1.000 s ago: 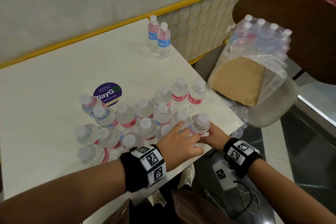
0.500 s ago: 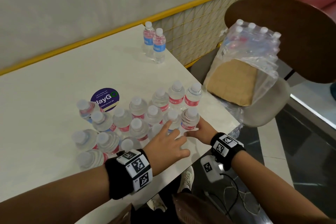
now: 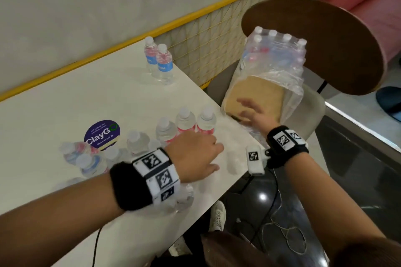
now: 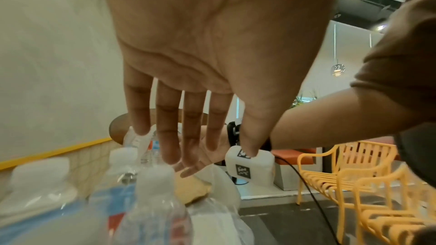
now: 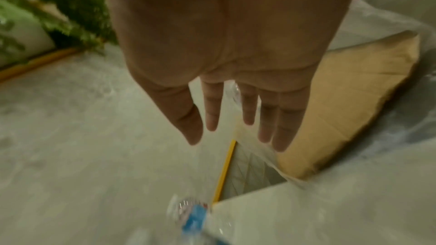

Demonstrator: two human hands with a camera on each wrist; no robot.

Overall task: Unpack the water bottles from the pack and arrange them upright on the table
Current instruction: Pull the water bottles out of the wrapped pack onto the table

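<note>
Several small clear water bottles (image 3: pixel 166 131) with white caps stand clustered on the white table (image 3: pixel 65 104); some at the left are blurred. Two blue-labelled bottles (image 3: pixel 159 62) stand apart at the back. The torn plastic pack (image 3: pixel 273 60) sits on a chair to the right, bottles at its far end, bare cardboard base (image 3: pixel 258 95) nearer. My left hand (image 3: pixel 218 157) hovers open above the cluster's front right; its palm and straight fingers (image 4: pixel 168 137) show over bottle caps (image 4: pixel 154 176). My right hand (image 3: pixel 245 106) stretches open over the cardboard (image 5: pixel 342 100), holding nothing.
The chair's round brown backrest (image 3: pixel 325 39) rises behind the pack. A yellow-framed mesh partition (image 3: pixel 206 50) lines the table's far side. A purple ClayGo sticker (image 3: pixel 102 134) lies on the tabletop. Yellow slatted chairs (image 4: pixel 354 174) stand further off. A cable (image 3: pixel 288 236) trails on the dark floor.
My right hand let go of the bottle at the cluster's front right corner and swung right to the pack. My left hand lifted off the bottles and drifted right.
</note>
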